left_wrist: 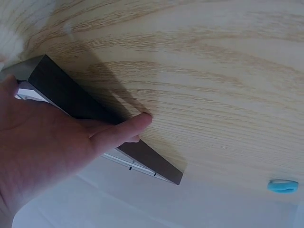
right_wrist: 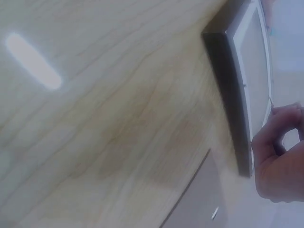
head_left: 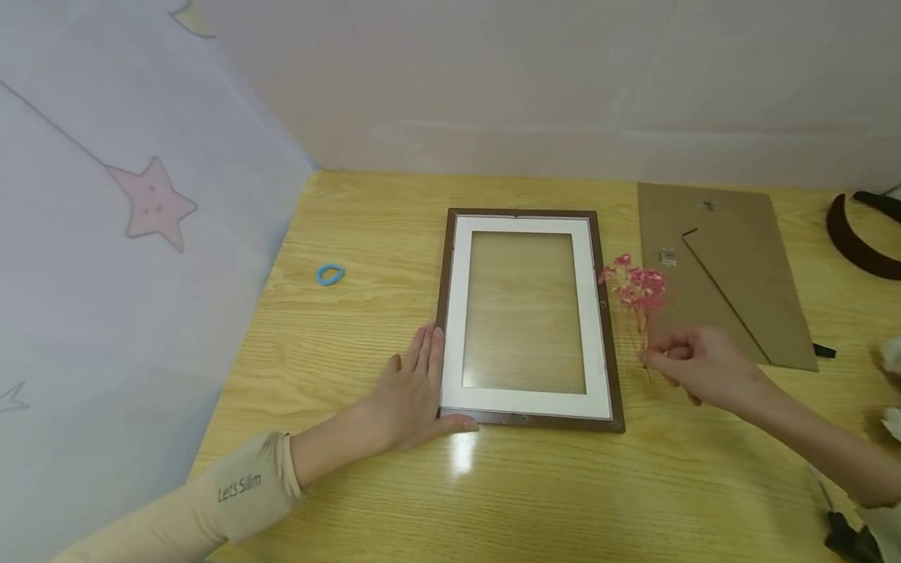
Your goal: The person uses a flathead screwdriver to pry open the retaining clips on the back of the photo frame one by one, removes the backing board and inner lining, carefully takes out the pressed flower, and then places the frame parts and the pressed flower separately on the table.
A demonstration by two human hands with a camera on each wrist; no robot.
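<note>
A brown picture frame (head_left: 618,391) with a white mat (head_left: 595,344) and a see-through middle lies on the wooden table. My left hand (head_left: 411,395) rests along its lower left corner, fingers straight against the left side and thumb at the bottom edge. In the left wrist view the frame's dark side (left_wrist: 71,92) runs behind that hand (left_wrist: 52,142). To the right of the frame, my right hand (head_left: 704,367) pinches the thin stems of a sprig of pink dried flowers (head_left: 640,285). The blossoms reach over the frame's right edge in the head view.
A brown backing board (head_left: 746,258) with a black line and metal clips lies at the right. A blue ring (head_left: 329,274) sits on the left of the table. Farther right are a dark curved band (head_left: 855,246), white flowers (head_left: 892,356) and a black object (head_left: 848,539).
</note>
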